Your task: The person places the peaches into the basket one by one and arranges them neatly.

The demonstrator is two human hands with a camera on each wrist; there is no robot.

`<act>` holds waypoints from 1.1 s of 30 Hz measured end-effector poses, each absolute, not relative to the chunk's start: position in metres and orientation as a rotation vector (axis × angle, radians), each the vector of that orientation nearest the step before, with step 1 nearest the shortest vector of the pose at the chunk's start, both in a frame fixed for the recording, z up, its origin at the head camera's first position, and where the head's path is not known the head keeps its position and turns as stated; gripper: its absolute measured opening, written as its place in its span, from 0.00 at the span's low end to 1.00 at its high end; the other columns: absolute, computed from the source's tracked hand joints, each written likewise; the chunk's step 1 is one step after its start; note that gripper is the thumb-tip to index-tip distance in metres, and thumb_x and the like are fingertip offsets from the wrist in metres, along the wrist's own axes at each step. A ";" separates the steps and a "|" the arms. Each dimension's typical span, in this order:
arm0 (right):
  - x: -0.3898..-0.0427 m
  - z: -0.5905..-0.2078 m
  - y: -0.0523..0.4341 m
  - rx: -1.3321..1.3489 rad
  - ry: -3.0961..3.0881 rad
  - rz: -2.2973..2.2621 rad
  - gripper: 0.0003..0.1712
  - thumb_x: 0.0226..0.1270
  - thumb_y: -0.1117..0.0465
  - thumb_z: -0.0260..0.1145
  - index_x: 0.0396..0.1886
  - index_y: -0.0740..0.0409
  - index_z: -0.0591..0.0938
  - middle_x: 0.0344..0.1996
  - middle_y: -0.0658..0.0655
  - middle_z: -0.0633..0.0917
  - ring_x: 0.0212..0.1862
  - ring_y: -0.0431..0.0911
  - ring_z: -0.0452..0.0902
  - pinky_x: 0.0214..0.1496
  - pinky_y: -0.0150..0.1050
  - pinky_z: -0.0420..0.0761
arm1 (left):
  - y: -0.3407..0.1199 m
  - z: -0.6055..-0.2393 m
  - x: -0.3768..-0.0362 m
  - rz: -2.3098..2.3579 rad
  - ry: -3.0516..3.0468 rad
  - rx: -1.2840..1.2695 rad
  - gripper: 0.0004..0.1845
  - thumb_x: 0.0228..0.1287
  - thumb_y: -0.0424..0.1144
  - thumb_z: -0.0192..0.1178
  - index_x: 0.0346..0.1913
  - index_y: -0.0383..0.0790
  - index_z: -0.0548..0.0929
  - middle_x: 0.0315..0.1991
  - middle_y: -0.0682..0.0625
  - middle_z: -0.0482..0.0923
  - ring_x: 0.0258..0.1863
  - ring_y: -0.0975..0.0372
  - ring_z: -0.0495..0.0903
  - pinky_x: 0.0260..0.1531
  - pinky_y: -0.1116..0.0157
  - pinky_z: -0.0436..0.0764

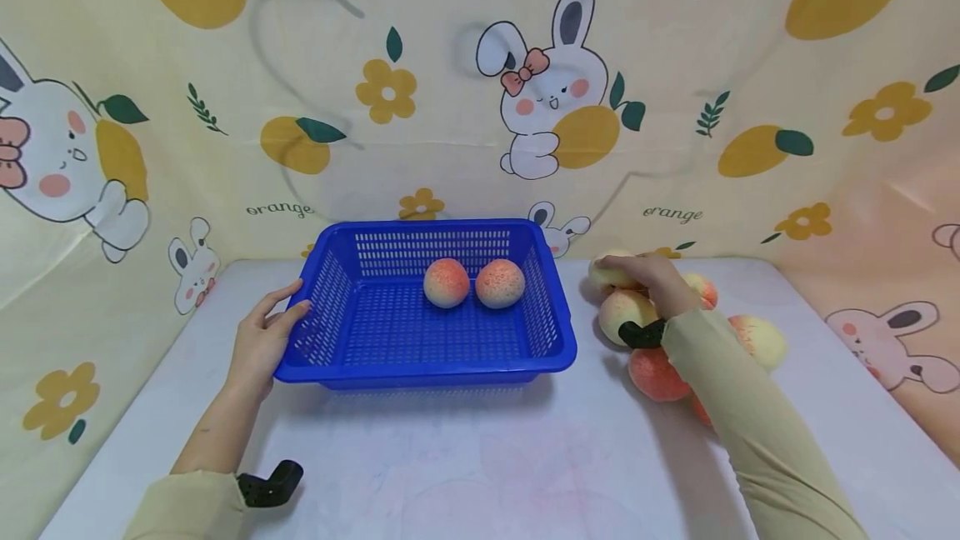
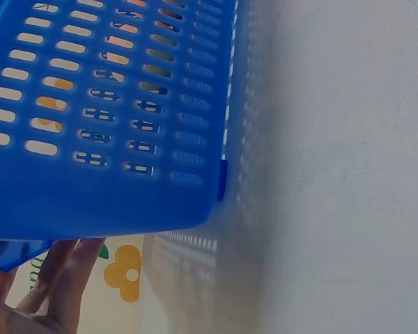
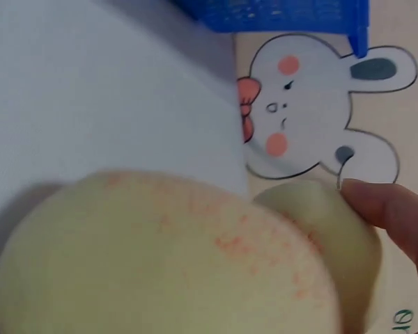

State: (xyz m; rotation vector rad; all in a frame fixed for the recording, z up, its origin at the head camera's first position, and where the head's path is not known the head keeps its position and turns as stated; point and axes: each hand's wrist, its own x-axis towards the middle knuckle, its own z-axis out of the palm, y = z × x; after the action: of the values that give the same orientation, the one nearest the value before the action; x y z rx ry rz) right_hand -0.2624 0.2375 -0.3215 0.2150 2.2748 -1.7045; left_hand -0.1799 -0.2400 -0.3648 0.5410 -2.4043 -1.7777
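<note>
My left hand (image 1: 258,344) grips the left rim of a blue plastic basket (image 1: 427,369), thumb at the rim. In the left wrist view, fingers (image 2: 66,278) show just outside the perforated wall. Two red-speckled peaches (image 1: 446,283) lie side by side in the back right of the basket. Over the rearmost pale peach (image 1: 617,275), right of the basket, my right hand (image 1: 656,277) holds its fingers round the top. The right wrist view has a fingertip on this peach (image 3: 320,216), partly hidden behind a nearer pale peach (image 3: 160,257).
Several more peaches crowd under and around the right forearm, among them a red one (image 1: 658,375) and a yellow one (image 1: 761,342). The white table (image 1: 480,457) ends at a printed backdrop (image 1: 450,107) behind the basket.
</note>
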 end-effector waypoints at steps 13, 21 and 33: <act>-0.309 -0.321 0.227 0.389 2.392 -1.720 0.55 0.57 0.37 0.67 0.71 0.62 0.53 0.64 0.62 0.65 0.57 0.54 0.71 0.69 0.47 0.66 | -0.242 -0.367 -0.180 -1.781 -2.412 0.535 0.29 0.70 0.54 0.52 0.72 0.56 0.64 0.63 0.35 0.71 0.35 0.71 0.79 0.34 0.73 0.80; -0.310 -0.310 0.205 0.298 2.340 -2.004 0.55 0.60 0.47 0.69 0.74 0.58 0.44 0.70 0.63 0.57 0.62 0.51 0.64 0.68 0.43 0.68 | -0.241 -0.366 -0.179 -1.771 -2.428 0.559 0.30 0.69 0.55 0.51 0.72 0.57 0.63 0.63 0.36 0.72 0.38 0.68 0.79 0.36 0.72 0.81; -0.301 -0.296 0.184 0.165 2.322 -2.020 0.52 0.60 0.49 0.69 0.75 0.56 0.48 0.65 0.61 0.60 0.61 0.51 0.65 0.64 0.45 0.73 | -0.242 -0.365 -0.179 -1.816 -2.401 0.516 0.30 0.69 0.54 0.53 0.71 0.55 0.64 0.61 0.35 0.73 0.32 0.72 0.79 0.33 0.71 0.82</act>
State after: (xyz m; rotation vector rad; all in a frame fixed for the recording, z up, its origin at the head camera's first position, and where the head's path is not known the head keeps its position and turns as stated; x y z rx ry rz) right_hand -0.3015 0.1836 -0.2960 0.1649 2.3221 -2.0202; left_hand -0.1794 -0.2420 -0.3654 0.5158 -2.4014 -1.8159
